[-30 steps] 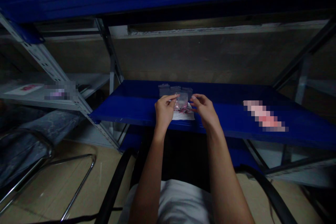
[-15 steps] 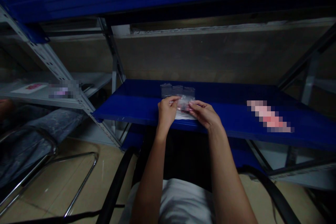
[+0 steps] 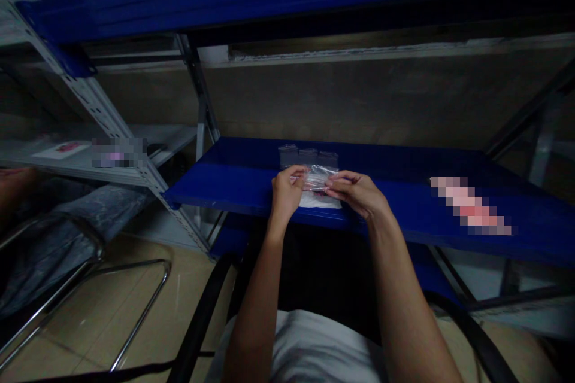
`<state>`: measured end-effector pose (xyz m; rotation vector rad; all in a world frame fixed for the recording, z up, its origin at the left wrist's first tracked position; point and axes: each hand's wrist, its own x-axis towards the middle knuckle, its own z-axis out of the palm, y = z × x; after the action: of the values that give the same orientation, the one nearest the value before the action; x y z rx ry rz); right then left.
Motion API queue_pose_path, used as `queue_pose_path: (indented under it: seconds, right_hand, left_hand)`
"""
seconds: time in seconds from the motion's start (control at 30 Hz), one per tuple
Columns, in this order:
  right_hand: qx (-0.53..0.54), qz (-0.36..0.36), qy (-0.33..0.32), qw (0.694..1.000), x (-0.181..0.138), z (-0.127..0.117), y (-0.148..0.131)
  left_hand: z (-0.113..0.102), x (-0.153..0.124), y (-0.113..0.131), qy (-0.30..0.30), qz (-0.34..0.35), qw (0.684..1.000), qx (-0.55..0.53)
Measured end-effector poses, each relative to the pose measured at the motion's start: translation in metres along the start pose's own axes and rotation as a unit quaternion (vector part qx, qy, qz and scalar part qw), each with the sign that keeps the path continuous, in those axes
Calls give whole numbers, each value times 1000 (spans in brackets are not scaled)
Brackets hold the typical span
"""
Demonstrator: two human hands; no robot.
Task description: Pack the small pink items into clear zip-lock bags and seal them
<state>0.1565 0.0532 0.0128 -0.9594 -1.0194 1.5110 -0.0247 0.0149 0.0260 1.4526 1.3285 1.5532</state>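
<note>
Left hand (image 3: 286, 192) is pinching the left edge of a small clear bag (image 3: 320, 177) just below the middle of the frame. Its thumb and fingers are closing narrowly on the plastic. Something pink is showing inside, too small to make out. Right hand (image 3: 358, 194) is gripping the bag's right edge the same way, so the bag is hanging stretched between the 2 hands. It is hovering over a white sheet (image 3: 321, 203) that is lying on the blue shelf (image 3: 404, 203) — whether the bag is touching the sheet cannot be told. Behind the bag, a short row of spare bags (image 3: 308, 157) is resting farther back on the shelf. Both forearms are reaching up from the bottom of the frame. At the left, a grey shelf (image 3: 58, 167) is standing beside the blue one, and a metal chair frame (image 3: 135, 305) is sitting on the floor at the lower left.
</note>
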Motion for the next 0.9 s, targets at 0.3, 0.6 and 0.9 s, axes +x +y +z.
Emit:
queue_pose_path:
  seconds: [0.3, 0.6, 0.9]
  right_hand:
    - [-155, -68, -38, 985, 57, -5, -48]
    - [-506, -167, -142, 834, 103, 0, -78]
    - [-677, -260, -233, 648, 105, 17, -79]
  left_hand:
    - [-5, 42, -14, -5, 10, 1000, -10]
    - [-12, 87, -31, -119, 53, 954, 272]
    - [0, 79, -41, -186, 63, 923, 329]
